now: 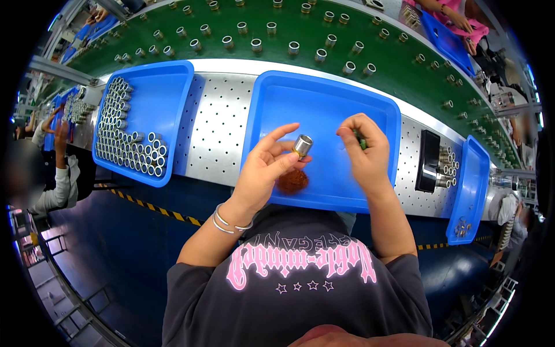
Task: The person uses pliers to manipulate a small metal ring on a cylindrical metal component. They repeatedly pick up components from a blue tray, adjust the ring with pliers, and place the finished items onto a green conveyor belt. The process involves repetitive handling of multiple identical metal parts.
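My left hand (270,165) holds a short shiny metal sleeve (303,143) between thumb and fingers, its open end tilted up. The sleeve is over a blue tray (324,82) in front of me, with a yellowish edge at its lower end. To the right, my right hand (367,151) is closed in a pinch, apart from the sleeve. A small green thing (361,142) shows between its fingers; its kind is mostly hidden. Beside my left hand, a reddish-brown heap (292,181) lies in the tray, too unclear to name.
A second blue tray (184,87) at left holds many metal sleeves in rows. At right stand a black box (428,161), several sleeves (447,166) and another blue tray (475,165). Beyond runs a green conveyor belt (260,33) carrying scattered sleeves. Other people work at both sides.
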{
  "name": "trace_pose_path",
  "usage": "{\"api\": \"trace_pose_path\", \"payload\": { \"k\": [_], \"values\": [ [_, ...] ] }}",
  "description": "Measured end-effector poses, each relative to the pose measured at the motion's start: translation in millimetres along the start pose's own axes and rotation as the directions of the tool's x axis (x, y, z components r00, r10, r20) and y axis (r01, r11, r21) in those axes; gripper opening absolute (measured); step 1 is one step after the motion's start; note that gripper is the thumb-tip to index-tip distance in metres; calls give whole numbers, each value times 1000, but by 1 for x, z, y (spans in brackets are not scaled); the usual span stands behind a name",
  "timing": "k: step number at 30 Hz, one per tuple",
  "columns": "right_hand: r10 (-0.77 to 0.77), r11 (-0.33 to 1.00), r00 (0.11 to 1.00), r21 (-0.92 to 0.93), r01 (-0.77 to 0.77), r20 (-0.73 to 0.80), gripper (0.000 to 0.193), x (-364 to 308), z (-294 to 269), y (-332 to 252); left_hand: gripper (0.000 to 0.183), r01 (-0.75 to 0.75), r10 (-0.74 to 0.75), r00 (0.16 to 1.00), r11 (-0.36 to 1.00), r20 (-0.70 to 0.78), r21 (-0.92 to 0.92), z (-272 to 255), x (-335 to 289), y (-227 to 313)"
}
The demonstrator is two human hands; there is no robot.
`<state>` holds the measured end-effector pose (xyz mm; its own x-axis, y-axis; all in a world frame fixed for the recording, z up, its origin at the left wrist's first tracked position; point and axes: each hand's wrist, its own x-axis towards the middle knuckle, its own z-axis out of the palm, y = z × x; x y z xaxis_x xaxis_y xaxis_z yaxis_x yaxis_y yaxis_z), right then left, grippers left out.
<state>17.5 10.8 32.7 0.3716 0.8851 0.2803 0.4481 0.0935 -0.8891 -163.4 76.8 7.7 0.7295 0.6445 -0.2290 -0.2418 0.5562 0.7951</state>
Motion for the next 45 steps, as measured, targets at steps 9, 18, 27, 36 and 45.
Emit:
{"api": "trace_pose_path", "payload": {
  "k": [9,18,27,36,45],
  "values": [
    [-3,973,993,230,-25,122,10,-3,-5,-6,43,17,-24,999,986,-38,-167,-3,7,-4],
    [-36,965,978,261,-19,205,6,4,3,-17,40,-31,26,999,991,-42,-130,-2,8,-2],
    [-37,954,966,297,-41,255,7,6,7,-26,38,-143,143,989,990,-33,0,0,12,-6],
    [110,745,953,611,-268,283,10,15,11,-23,38,-64,65,998,995,-10,74,2,15,-9],
    [226,562,929,740,-369,293,13,31,19,-7,47,-132,124,991,966,49,222,7,13,-13]
  ]
}}
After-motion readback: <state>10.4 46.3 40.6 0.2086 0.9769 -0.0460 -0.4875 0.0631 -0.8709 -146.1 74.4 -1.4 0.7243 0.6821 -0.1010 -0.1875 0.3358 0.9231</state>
